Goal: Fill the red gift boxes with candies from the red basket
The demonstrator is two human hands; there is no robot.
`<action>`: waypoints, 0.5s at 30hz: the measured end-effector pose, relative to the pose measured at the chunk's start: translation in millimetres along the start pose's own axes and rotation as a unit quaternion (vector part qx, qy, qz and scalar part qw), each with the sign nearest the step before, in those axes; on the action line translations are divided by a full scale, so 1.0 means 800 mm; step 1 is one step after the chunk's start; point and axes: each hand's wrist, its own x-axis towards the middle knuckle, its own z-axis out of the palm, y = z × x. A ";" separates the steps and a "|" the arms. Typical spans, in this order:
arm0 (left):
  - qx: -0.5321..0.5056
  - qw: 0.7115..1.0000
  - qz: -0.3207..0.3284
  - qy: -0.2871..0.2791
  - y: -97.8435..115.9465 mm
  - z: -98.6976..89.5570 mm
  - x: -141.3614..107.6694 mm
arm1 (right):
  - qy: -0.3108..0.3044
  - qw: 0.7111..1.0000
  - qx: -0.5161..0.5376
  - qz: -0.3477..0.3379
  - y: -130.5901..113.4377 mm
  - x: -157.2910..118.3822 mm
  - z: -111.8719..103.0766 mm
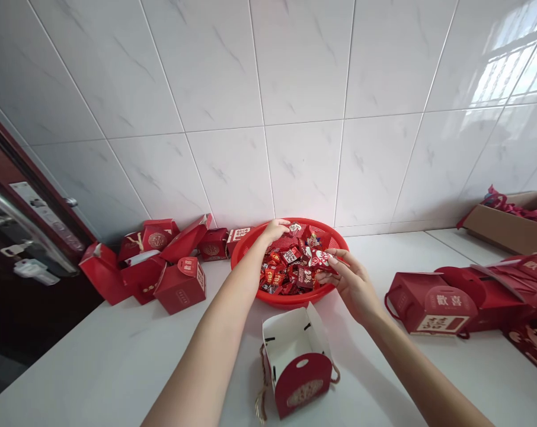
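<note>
Pinching a red-and-white wrapped candy between thumb and fingertips of the right hand, over the right side of the red plastic basket. Reaching with the left hand, fingers loosely bent, to a small wrapped candy near the far rim; hard to tell whether gripped or merely touched. Could drop the right-hand candy through too shallow a pinch, or tilt the basket by pressing on its rim. Could snag the rope handle with the left forearm, tipping the open gift box before the basket. Blocked behind by the tiled wall. Free to move over the counter left and right of that box.
</note>
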 end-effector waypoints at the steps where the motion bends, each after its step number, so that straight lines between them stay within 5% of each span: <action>1: -0.013 1.000 0.005 -0.002 0.005 -0.004 -0.002 | 0.004 1.000 0.001 -0.001 0.000 0.001 0.000; 8: -0.095 0.995 0.025 -0.027 0.029 -0.017 -0.049 | -0.001 1.000 -0.013 -0.007 0.001 -0.001 0.000; 15: -0.129 0.990 -0.017 -0.056 0.020 -0.024 -0.087 | -0.022 0.997 -0.064 -0.031 -0.001 -0.005 0.001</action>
